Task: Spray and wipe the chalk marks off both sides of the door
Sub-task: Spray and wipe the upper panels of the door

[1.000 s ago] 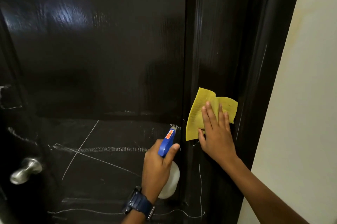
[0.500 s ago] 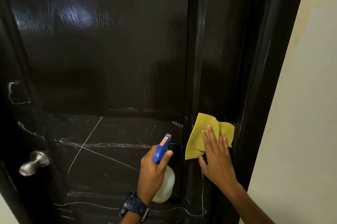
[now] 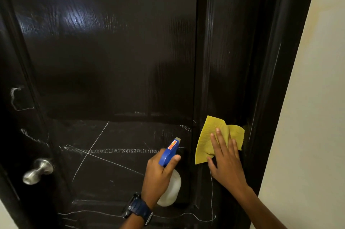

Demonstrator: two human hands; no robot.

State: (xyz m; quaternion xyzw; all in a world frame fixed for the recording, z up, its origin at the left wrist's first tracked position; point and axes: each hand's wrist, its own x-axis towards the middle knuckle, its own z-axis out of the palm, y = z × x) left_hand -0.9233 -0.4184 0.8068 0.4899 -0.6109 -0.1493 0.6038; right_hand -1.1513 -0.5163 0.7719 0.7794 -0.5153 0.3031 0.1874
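A glossy black door [image 3: 112,60] fills the view. White chalk marks [image 3: 119,150] cross its lower panel, with more on the left stile and along the bottom. My left hand [image 3: 158,174] grips a spray bottle [image 3: 170,187] with a blue head and white body, nozzle pointing up towards the door. My right hand [image 3: 226,163] presses a yellow cloth [image 3: 212,135] flat against the door's right stile with straight fingers. A thin chalk line runs down below the cloth.
A silver door knob [image 3: 37,171] sticks out at the lower left. The black door frame [image 3: 280,79] runs along the right, with a cream wall [image 3: 313,116] beyond it. A dark watch sits on my left wrist.
My right hand has slid the yellow cloth down the right stile. The view has shifted downward and to the left; the left hand keeps its hold on the bottle.
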